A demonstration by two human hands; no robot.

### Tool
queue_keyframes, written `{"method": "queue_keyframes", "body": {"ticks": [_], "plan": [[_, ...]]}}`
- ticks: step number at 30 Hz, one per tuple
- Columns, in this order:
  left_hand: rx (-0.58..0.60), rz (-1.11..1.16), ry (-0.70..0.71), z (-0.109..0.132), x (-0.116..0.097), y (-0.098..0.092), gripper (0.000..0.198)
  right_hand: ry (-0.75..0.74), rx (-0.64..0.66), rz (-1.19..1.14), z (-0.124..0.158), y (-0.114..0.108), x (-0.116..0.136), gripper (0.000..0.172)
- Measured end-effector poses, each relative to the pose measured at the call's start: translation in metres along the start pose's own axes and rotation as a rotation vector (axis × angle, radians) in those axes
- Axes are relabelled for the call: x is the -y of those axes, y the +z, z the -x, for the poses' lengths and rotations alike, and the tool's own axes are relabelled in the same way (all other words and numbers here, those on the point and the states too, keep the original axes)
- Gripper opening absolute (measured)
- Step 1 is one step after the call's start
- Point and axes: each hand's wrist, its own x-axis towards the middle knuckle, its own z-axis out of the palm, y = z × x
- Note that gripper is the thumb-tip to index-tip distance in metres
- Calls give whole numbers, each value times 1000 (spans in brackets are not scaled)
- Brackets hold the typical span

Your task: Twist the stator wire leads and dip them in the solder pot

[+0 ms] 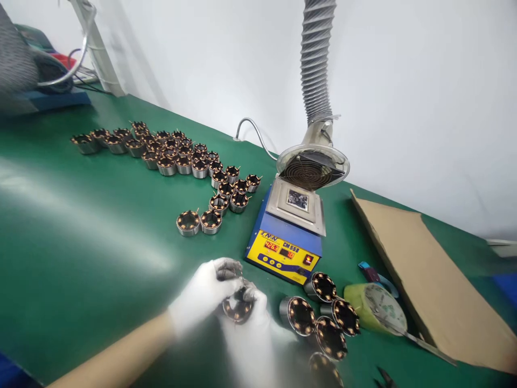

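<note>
Close together, gloved left hand [212, 283] slanted inward, right hand [252, 320] from below, fingertips pinched on one copper-wound ring [237, 311].

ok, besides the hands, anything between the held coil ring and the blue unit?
Nothing visible: beyond the left hand and right hand at the coil ring, green tabletop shows up to the blue unit. The nearest loose rings stand right of that line.
</note>
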Motion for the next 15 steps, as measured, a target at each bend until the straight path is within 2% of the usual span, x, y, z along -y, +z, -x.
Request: {"method": "queue_keyframes", "body": {"ticks": [3,4,6,7,9,15], "plan": [[-56,-167,71,4,-2,-7,50,6,2,-6,-1,-1,1,45],[-50,-231,105,5,-2,-9,45,10,0,-5,-1,-1,1,46],[7,-289,135,3,-1,-11,20,20,-3,2,-1,0,0,44],[44,-264,124,2,0,-12,12,24,-3,6,-1,1,0,43],[80,-139,76,0,3,-13,20,30,-5,16,0,2,-1,41],[-43,78,84,-5,-2,-20,43,33,-26,45,3,3,-4,44]]}}
